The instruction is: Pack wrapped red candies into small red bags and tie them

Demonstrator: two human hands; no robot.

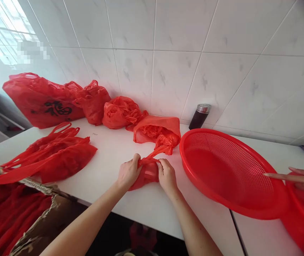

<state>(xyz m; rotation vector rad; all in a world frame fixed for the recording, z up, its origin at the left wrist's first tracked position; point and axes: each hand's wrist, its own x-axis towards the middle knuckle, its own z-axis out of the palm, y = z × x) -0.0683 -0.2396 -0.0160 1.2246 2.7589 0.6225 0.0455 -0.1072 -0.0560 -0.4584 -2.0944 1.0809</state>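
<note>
Near the front of the white table, a small red plastic bag is gripped at its top by both hands. My left hand is closed on the bag's left edge, thumb upward. On the opposite side, my right hand pinches the gathered plastic. A twisted strip of red plastic runs from between the hands toward an open red bag behind them, which has crumpled plastic at its mouth. What the small bag contains is hidden.
Right of my hands stands a red basket; another person's hand reaches over its rim. A dark flask leans near the wall. More red bags lie left. A cardboard box with red cloth-like material sits front left.
</note>
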